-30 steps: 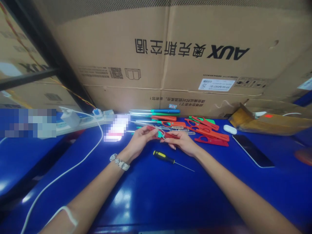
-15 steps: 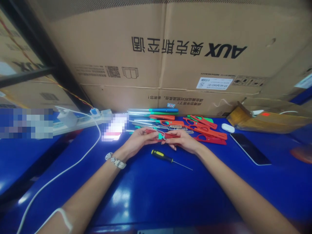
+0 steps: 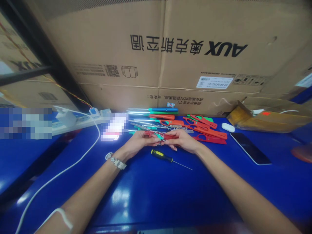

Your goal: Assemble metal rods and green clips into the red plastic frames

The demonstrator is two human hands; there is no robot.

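My left hand (image 3: pixel 137 143) and my right hand (image 3: pixel 181 141) meet over the blue table (image 3: pixel 156 195). Both pinch a red and teal plastic-handled tool (image 3: pixel 159 136) with a thin metal wire part between them. The left hand, with a watch at the wrist, holds its left end. The right hand holds its right end. Just below the hands lies a small screwdriver (image 3: pixel 163 157) with a black and yellow handle, its thin shaft pointing right.
Behind the hands lies a pile of several red, teal and blue handled tools (image 3: pixel 185 125). A large cardboard box (image 3: pixel 170 55) stands at the back. A phone (image 3: pixel 250 149) and a white case (image 3: pixel 227 127) lie at the right. A power strip (image 3: pixel 73 121) with a white cable is at the left.
The hands have stayed close together on the tool. The left hand's fingers have shifted slightly along its red end. The view has drifted a little.
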